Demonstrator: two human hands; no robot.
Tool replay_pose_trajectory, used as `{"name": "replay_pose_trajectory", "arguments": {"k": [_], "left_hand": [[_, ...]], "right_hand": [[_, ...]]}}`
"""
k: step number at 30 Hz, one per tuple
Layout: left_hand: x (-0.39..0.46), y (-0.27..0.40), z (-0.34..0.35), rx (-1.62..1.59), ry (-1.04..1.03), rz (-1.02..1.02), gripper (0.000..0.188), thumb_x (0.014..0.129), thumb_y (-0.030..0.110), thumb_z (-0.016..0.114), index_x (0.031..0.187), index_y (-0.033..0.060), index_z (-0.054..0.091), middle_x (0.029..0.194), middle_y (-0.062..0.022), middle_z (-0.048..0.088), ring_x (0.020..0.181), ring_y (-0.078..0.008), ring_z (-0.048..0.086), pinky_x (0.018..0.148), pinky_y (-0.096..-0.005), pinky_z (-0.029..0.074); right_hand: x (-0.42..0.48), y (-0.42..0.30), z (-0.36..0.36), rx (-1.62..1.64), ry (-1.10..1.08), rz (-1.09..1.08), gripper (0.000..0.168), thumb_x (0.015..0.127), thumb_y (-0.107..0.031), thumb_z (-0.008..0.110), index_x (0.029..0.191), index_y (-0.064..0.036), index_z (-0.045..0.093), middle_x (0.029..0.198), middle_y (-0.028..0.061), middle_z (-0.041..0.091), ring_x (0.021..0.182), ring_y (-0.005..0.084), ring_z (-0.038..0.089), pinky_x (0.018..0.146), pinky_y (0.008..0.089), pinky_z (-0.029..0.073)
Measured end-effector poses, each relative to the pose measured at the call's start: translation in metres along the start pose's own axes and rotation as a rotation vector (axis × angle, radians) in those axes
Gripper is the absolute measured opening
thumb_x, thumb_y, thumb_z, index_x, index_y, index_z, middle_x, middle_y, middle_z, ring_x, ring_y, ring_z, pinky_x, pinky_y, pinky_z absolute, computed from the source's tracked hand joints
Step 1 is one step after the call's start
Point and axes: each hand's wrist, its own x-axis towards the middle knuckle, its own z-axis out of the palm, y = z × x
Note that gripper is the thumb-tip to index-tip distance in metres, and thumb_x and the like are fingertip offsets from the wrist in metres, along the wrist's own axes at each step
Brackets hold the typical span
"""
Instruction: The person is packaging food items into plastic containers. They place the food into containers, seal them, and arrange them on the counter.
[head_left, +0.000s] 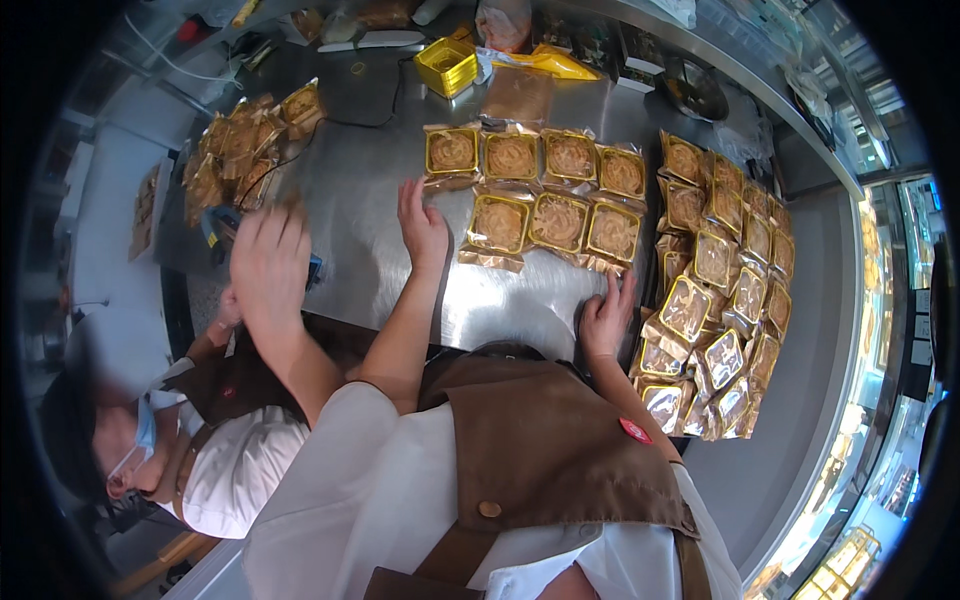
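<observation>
On a stainless steel table (360, 187), several wrapped pastries in gold trays (559, 221) lie in two rows before me. My left hand (422, 229) rests at the left of these rows, fingers apart, close to the corner of a pack in the far row. My right hand (607, 319) is at the lower right of the near row, its fingertips by the bottom edge of the rightmost pack (613, 232). Neither hand grips a pack. The packs have clear tops and bronze-coloured film ends.
Many wrapped packs (712, 259) are heaped at right, more (240, 142) at far left. Yellow trays (446, 66), brown film sheets (517, 96) and a metal bowl (694, 90) stand at the back. A co-worker's blurred hand (270, 240) is left of mine, near a blue-handled tool (217, 225).
</observation>
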Motion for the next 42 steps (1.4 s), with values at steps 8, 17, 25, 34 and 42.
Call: {"name": "replay_pose_trajectory", "arguments": {"k": [8, 17, 25, 34, 42], "left_hand": [[-0.065, 0.039, -0.027, 0.205, -0.540, 0.452, 0.045, 0.086, 0.024, 0.057, 0.128, 0.0102, 0.047, 0.141, -0.0152, 0.037, 0.130, -0.0373, 0.032, 0.108, -0.0493, 0.025], [-0.049, 0.035, -0.001, 0.340, -0.480, 0.429, 0.045, 0.088, 0.022, 0.054, 0.130, 0.0085, 0.046, 0.140, -0.0145, 0.038, 0.130, -0.0369, 0.032, 0.108, -0.0474, 0.025], [-0.046, 0.001, 0.006, 0.041, -0.067, 0.152, 0.036, 0.085, 0.005, 0.046, 0.121, 0.0028, 0.050, 0.135, -0.0198, 0.040, 0.130, -0.0384, 0.031, 0.108, -0.0449, 0.026], [-0.044, -0.007, 0.013, 0.122, -0.116, 0.139, 0.033, 0.088, 0.007, 0.043, 0.120, 0.0007, 0.050, 0.132, -0.0191, 0.046, 0.130, -0.0380, 0.033, 0.108, -0.0446, 0.026], [-0.044, -0.007, 0.013, 0.089, -0.077, 0.144, 0.031, 0.090, 0.009, 0.044, 0.118, -0.0011, 0.051, 0.131, -0.0194, 0.047, 0.129, -0.0376, 0.034, 0.108, -0.0443, 0.027]], "right_hand": [[-0.001, 0.003, 0.002, 0.002, 0.017, -0.003, 0.048, 0.077, -0.005, 0.049, 0.125, -0.008, 0.049, 0.140, 0.0234, 0.035, 0.128, 0.0440, 0.031, 0.107, 0.0510, 0.024], [-0.004, 0.004, 0.004, 0.036, 0.025, -0.016, 0.049, 0.073, -0.004, 0.052, 0.122, -0.009, 0.051, 0.137, 0.0231, 0.038, 0.127, 0.0436, 0.034, 0.106, 0.0497, 0.027], [-0.004, 0.006, 0.001, 0.107, 0.042, 0.035, 0.054, 0.076, -0.002, 0.051, 0.129, -0.007, 0.043, 0.141, 0.0223, 0.032, 0.132, 0.0419, 0.028, 0.107, 0.0504, 0.025], [-0.015, 0.005, -0.016, 0.022, -0.004, -0.010, 0.047, 0.073, -0.003, 0.055, 0.119, -0.006, 0.050, 0.134, 0.0207, 0.041, 0.124, 0.0396, 0.038, 0.103, 0.0518, 0.030], [-0.018, 0.008, -0.010, 0.035, 0.018, -0.022, 0.052, 0.073, -0.002, 0.054, 0.124, -0.007, 0.047, 0.139, 0.0219, 0.034, 0.128, 0.0393, 0.033, 0.105, 0.0531, 0.027]]}}
